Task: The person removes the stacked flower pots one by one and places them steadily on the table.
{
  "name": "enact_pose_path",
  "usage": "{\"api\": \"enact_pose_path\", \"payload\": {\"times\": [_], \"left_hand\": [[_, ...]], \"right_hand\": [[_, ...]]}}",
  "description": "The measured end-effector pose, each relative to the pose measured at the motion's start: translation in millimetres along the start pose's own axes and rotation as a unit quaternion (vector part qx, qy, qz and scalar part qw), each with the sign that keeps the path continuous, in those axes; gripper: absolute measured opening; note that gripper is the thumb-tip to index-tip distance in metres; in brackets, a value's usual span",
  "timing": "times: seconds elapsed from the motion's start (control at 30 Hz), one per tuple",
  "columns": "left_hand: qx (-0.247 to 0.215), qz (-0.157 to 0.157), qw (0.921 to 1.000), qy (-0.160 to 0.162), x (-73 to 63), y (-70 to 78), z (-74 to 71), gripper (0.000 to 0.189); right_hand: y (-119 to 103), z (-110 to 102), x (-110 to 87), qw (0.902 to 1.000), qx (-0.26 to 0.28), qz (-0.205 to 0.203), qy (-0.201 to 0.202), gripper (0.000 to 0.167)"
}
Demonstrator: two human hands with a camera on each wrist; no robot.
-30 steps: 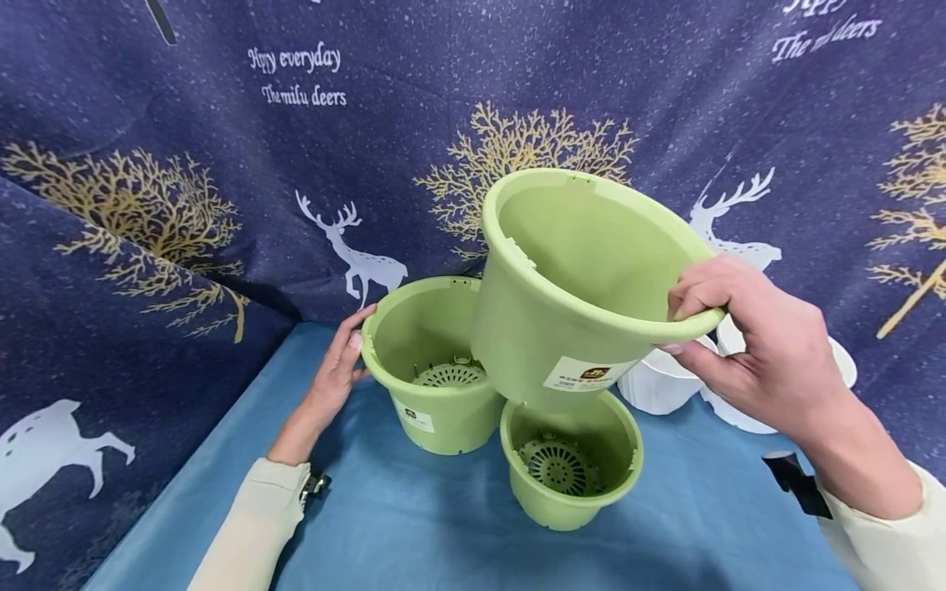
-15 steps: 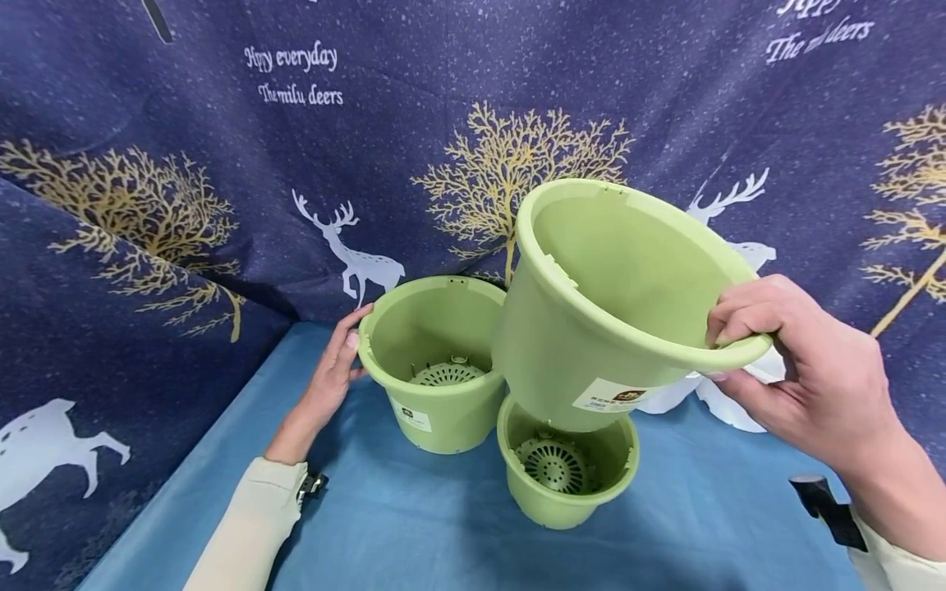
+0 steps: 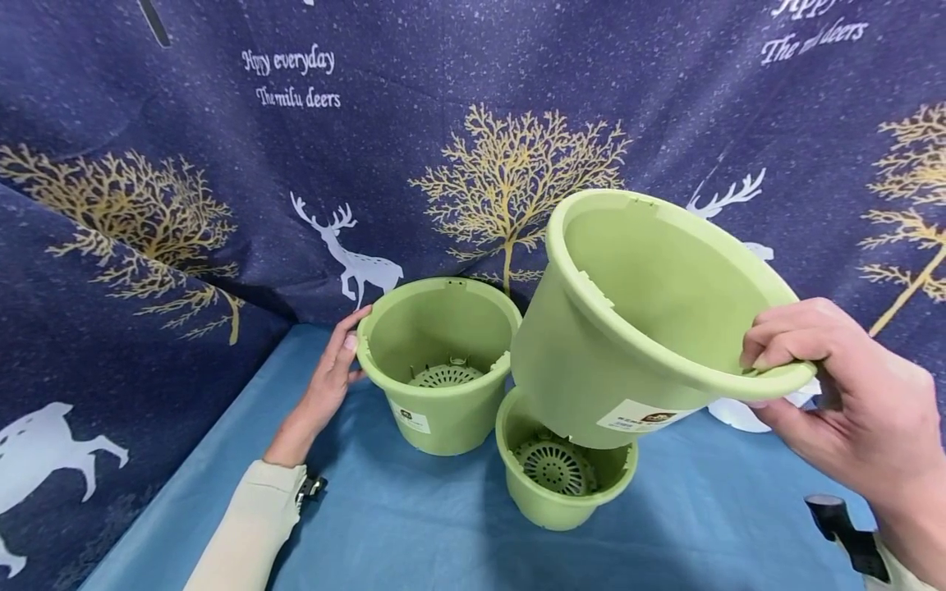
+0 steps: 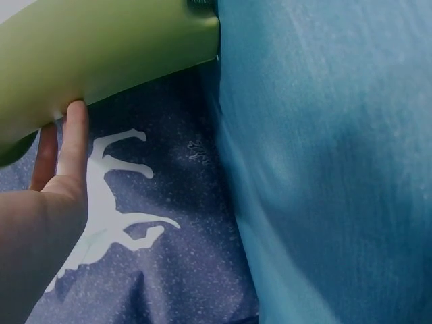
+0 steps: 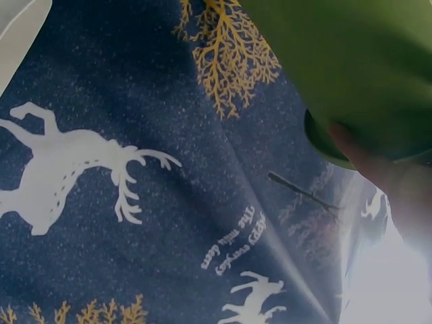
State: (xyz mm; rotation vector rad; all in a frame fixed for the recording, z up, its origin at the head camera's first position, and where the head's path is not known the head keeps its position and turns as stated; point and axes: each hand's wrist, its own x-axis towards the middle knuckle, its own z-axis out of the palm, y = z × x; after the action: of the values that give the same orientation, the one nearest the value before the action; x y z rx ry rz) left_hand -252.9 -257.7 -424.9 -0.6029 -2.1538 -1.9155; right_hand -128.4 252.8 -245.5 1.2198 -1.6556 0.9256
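Observation:
In the head view my right hand (image 3: 850,390) grips the rim of a large light-green plastic flower pot (image 3: 591,361), fingers inside and thumb below. The pot hangs tilted in the air, its mouth toward the upper right and a white label on its side. My left hand (image 3: 328,377) rests against the left side of a second green pot (image 3: 451,423), which stands upright with a slotted base inside. Fairly straight fingers (image 4: 75,138) touch that pot's wall in the left wrist view. A smaller green pot (image 3: 550,505) stands in front, partly covered by the raised one.
White pots (image 3: 739,414) stand at the right, mostly hidden behind the raised pot and right hand. Blue cloth (image 3: 399,525) covers the table. A dark blue curtain (image 3: 414,98) printed with deer and trees hangs close behind.
My right hand has carried the large pot to the right and slightly down, away from above the second pot. More of the second pot's rim shows. My left hand has stayed in place.

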Motion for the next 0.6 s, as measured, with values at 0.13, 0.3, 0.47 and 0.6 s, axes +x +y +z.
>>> {"api": "enact_pose_path", "payload": {"times": [0.13, 0.3, 0.47, 0.6], "left_hand": [[0.008, -0.002, 1.0, 0.002, 0.0, -0.3, 0.1, 0.053], [0.01, 0.0, 0.9999, 0.003, -0.8, 0.3, 0.3, 0.053], [0.007, 0.0, 1.0, 0.005, -1.6, 0.9, 0.9, 0.052], [0.006, 0.001, 1.0, 0.007, -1.9, 1.4, 1.2, 0.052]], "right_hand": [[0.4, -9.0, -9.6, 0.9999, 0.002, 0.016, -0.005, 0.045], [2.1, -20.5, -22.9, 0.9989, -0.01, 0.044, -0.014, 0.045], [2.9, -28.1, -33.4, 0.9979, 0.004, 0.064, 0.004, 0.045], [3.1, -35.2, -38.2, 0.9969, -0.025, 0.075, 0.0, 0.05]]}}
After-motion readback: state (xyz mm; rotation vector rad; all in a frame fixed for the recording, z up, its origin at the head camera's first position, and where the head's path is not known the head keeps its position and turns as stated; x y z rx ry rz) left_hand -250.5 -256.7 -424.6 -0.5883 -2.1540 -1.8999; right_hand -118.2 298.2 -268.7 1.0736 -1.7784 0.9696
